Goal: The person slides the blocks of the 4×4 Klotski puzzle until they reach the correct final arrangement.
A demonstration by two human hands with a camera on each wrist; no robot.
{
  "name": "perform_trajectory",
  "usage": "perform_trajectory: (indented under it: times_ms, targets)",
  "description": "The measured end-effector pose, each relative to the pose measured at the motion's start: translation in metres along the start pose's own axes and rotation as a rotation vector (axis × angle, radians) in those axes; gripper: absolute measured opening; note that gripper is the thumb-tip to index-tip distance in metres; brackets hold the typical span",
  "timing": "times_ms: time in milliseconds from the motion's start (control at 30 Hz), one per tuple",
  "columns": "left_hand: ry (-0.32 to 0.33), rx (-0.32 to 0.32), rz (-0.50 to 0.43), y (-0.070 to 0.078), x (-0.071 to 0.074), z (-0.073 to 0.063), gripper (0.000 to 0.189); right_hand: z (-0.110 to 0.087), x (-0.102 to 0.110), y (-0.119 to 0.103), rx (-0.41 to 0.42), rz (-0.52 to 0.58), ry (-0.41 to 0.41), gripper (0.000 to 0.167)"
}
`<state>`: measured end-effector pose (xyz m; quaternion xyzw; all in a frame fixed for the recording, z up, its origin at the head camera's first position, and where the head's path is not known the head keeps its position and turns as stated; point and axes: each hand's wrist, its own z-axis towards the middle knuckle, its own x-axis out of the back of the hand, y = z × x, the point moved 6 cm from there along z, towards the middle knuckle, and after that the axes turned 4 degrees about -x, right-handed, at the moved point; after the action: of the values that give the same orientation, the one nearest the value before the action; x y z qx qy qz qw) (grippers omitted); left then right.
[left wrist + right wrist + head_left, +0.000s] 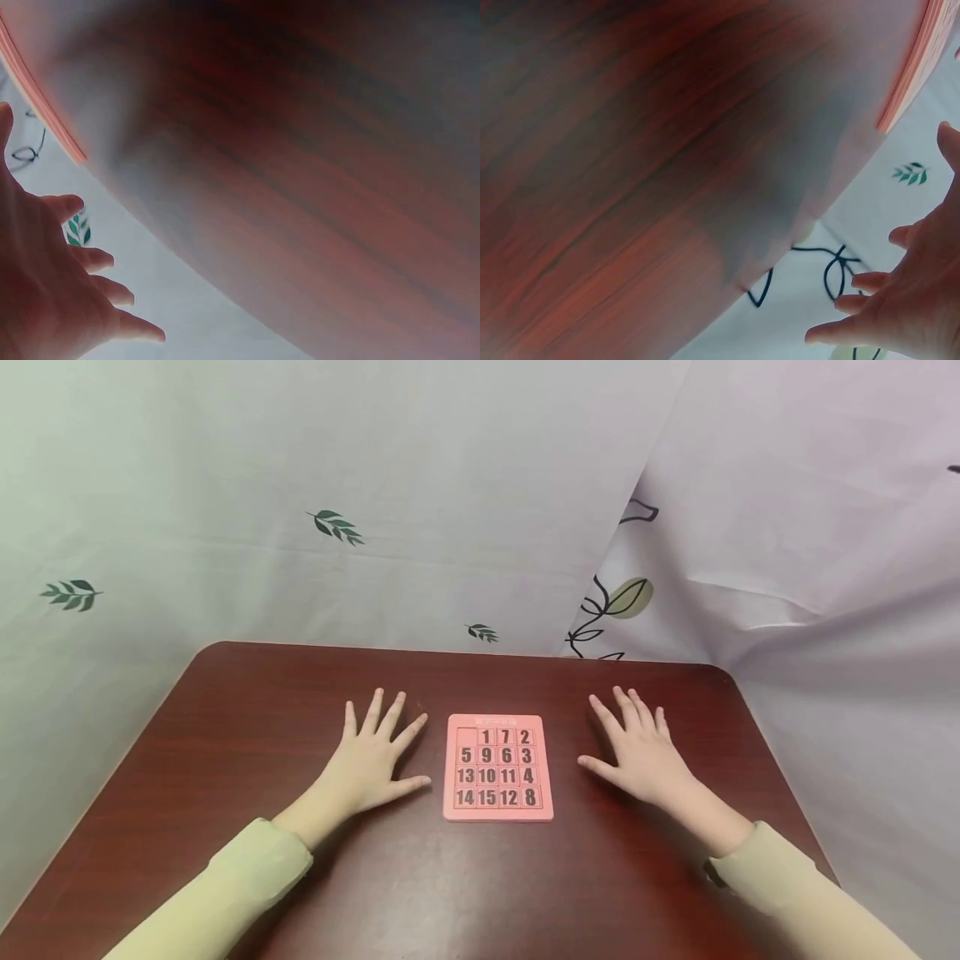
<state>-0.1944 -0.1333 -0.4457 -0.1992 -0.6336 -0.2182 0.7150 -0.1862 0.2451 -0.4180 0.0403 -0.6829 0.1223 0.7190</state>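
A pink sliding number puzzle (498, 767) lies flat on the brown table, its numbered tiles facing up. The top-left slot holds no tile; 1, 7 and 2 fill the rest of that row. To its left is my left hand (369, 762), palm down with fingers spread, apart from the puzzle. My right hand (642, 757) is on the other side, also palm down with spread fingers and holding nothing. Both wrist views catch the puzzle's pink edge (41, 97) beyond the thumb, with the left hand (52, 277) and right hand (911, 292) at the frame borders.
The dark red-brown wooden table (420, 893) has rounded far corners. Pale curtains (225, 460) with leaf prints hang right behind it and along its sides. A small dark object (715, 873) shows at the right sleeve's cuff.
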Motion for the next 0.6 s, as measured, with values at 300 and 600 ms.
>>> perform_trajectory:
  times_ms: [300, 600]
  targets:
    - [-0.016, -0.059, 0.027, 0.020, -0.004, 0.008, 0.098, 0.009, -0.012, -0.030, 0.078, 0.000, -0.010, 0.094]
    - [-0.018, -0.111, 0.006, 0.030, -0.004, 0.013, 0.098, 0.011, -0.024, -0.055, 0.138, 0.003, -0.040, 0.096]
